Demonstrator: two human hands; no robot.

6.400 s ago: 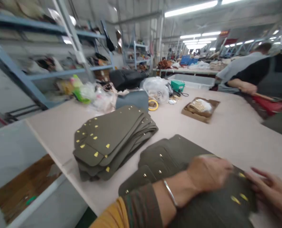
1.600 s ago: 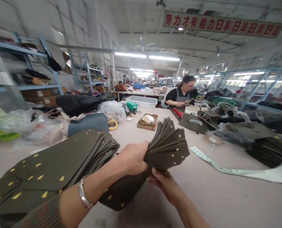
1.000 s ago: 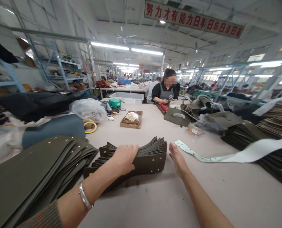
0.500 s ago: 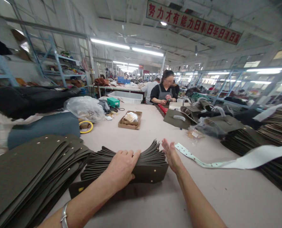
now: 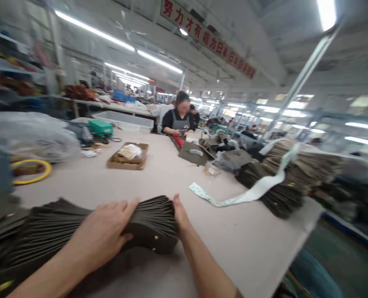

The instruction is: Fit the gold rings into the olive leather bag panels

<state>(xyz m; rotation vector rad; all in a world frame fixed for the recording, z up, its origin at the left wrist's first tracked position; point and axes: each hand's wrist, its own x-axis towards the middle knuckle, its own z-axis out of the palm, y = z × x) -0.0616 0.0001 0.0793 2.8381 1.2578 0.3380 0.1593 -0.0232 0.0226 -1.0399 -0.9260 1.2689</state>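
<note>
A thick stack of dark olive leather-like panels with small gold studs lies bent on the table, its layers fanned. My left hand is closed over the middle of the stack, fingers on top and thumb against the near side. At the stack's right end, my right hand rests flat against the panel edges with its fingers stretched out; some of them are hidden behind the stack. Another pile of similar panels sits at the left edge, partly blurred.
A cardboard box of small parts lies ahead. A yellow tape roll and clear plastic bag are left. White perforated strip trails from panel piles on the right. A co-worker sits across the table.
The view has turned right, so the table's right edge shows. My right hand has come from beside the stack onto its right end, which is now curved down.
</note>
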